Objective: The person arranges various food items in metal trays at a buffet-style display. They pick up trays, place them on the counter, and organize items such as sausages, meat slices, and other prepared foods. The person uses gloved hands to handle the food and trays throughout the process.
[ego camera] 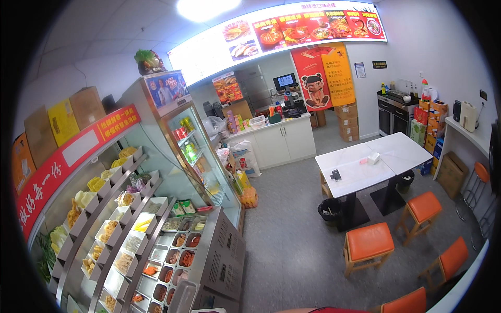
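Note:
Neither my left hand nor my right hand is in view; a sliver of red, perhaps clothing, shows at the bottom edge. To the left stands a refrigerated display case [225, 250] with tiered shelves. White bins of fried tofu pieces [108, 231], leafy greens [56, 238] and noodles [127, 151] line its upper rows. Lower down, steel pans hold sliced meats and sausages [188, 258], while a few pans look bare. An empty-looking steel tray [184, 299] sits at the near corner. Beyond it rises a glass-door drinks fridge [199, 156] with cans and bottles inside.
White-topped tables [352, 176] with a dark device [335, 175] and tissues [373, 157] stand right, amid orange stools [370, 242] and a black bin [330, 211]. A white counter [282, 139] bears a till screen [285, 81]. Stacked cartons [347, 121] stand by the doorway banners.

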Available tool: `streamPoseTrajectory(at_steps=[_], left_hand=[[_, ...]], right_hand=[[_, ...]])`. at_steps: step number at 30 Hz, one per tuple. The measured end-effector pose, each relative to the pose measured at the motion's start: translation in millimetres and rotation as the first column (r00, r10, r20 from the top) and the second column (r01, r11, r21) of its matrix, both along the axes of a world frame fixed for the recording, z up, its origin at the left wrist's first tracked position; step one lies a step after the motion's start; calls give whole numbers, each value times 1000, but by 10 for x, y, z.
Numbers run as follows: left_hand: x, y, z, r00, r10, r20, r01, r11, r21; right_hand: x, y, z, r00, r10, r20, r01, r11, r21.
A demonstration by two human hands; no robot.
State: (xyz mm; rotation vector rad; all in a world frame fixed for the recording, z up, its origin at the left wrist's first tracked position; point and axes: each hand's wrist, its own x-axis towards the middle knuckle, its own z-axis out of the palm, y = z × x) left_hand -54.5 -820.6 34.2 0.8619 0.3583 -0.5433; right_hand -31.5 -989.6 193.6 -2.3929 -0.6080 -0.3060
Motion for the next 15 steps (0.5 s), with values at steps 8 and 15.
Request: streamPoseTrajectory(at_steps=[8,15], left_hand=[[-180,637,1031,974,13,224,-16,1000,11],[148,2229,544,852,499,157,-477,865,-155]], right_hand=[[-25,825,-13,972,61,226,-57,998,-23],[100,1666,-289,886,96,453,-149,985,83]])
